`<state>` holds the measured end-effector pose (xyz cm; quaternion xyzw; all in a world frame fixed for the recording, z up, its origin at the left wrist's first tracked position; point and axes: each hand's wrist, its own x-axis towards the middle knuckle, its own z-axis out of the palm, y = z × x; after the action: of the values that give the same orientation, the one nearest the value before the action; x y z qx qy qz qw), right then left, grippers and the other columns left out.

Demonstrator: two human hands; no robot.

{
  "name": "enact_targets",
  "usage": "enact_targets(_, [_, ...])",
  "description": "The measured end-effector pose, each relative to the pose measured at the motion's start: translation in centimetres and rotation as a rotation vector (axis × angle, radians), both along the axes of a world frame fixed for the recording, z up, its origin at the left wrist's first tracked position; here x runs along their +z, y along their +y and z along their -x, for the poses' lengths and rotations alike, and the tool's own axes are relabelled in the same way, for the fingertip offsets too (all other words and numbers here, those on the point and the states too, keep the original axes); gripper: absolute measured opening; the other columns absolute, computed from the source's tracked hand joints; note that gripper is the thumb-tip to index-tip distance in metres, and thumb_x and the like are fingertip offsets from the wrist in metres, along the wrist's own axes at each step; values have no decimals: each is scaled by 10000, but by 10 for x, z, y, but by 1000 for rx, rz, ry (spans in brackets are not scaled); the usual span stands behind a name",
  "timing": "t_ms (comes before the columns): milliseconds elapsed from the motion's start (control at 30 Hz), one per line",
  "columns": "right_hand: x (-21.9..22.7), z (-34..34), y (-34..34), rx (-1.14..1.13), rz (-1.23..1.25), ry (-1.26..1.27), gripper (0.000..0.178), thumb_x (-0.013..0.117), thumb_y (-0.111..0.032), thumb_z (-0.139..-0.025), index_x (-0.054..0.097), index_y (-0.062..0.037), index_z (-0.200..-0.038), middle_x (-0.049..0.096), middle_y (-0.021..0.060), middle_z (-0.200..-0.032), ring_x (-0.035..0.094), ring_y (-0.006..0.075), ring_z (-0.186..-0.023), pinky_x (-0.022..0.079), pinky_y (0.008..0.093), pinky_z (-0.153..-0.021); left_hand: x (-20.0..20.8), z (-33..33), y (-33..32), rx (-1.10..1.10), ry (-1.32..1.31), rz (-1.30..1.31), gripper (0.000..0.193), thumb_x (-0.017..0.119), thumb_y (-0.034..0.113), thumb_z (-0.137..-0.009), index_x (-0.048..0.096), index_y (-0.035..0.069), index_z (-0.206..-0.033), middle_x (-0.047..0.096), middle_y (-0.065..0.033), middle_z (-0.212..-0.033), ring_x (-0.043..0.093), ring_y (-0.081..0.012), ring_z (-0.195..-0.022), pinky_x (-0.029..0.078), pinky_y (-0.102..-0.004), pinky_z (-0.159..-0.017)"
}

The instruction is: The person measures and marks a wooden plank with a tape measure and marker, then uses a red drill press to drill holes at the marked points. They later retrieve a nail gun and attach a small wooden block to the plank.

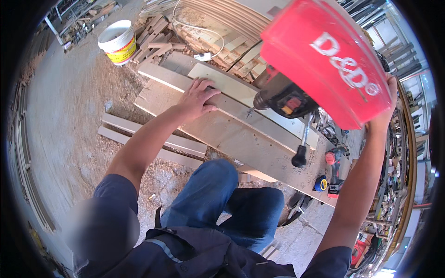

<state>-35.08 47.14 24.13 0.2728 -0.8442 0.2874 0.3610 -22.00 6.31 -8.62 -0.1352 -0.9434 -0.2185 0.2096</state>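
Left hand (199, 99): fingers (200, 84) bent over a long narrow tan wooden plank (266, 128), touching it, thumb apart from them toward the near edge. Can't tell if they squeeze it or only press. The plank lies under the left fingers and runs off right of them, on a broad tan wooden table (227, 134). Pale flat board (208, 73) just beyond the left fingers, alongside the plank.

Right hand (383, 121): at the outer edge of a big red-housed drill press (320, 60); fingers mostly hidden behind the housing, grip can't be told. Dark metal chuck (262, 99) and thin drill bit (250, 111) to the right of the left fingers, bit tip over the plank; contact unclear. Silver lever with black knob (299, 158) lies between the two hands, on the near side.

Nearer than the right fingers, on the table: red-and-black cordless drill (334, 169), with round blue-and-yellow tape measure (321, 183) just beside it. Beyond the left fingers: white cable with white socket block (203, 57), brown scrap-wood pile (153, 41); farther left, white bucket with yellow-red label (117, 41). Nearer and left of the left fingers: two long pale wood strips (157, 135) on the floor.
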Motion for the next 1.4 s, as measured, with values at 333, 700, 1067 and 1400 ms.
enact_targets(333, [-12,-55,27,2,-249,159,810,849,-416,-753,509,11,-1351,615,164,-1241,607,280,-1164,444,399,-1007,-21,0,-2,103,37,-78,519,795,424,-796,698,258,-1278,516,-76,-1383,447,-344,-1316,370,-499,-1133])
enact_targets(700, [-69,-134,-13,-89,323,85,154,598,-132,-1019,454,-78,-1016,581,125,-1048,603,192,-944,514,359,-858,-20,1,2,103,10,-33,516,734,479,-844,668,305,-1325,496,-20,-1432,397,-307,-1388,310,-480,-1200])
enact_targets(1067, [-74,-146,-28,-203,190,106,200,604,-171,-1014,422,-91,-993,617,141,-961,603,213,-877,483,338,-777,-19,-1,-1,119,-29,-50,525,749,472,-832,663,318,-1326,490,-4,-1448,395,-295,-1398,299,-469,-1209])
enact_targets(1400, [-162,-180,-42,-128,71,83,246,503,-176,-1062,277,-88,-1028,602,268,-1168,620,220,-904,499,310,-775,-21,0,-3,114,-22,-88,499,765,461,-825,691,305,-1293,507,-17,-1454,408,-323,-1384,309,-503,-1193])
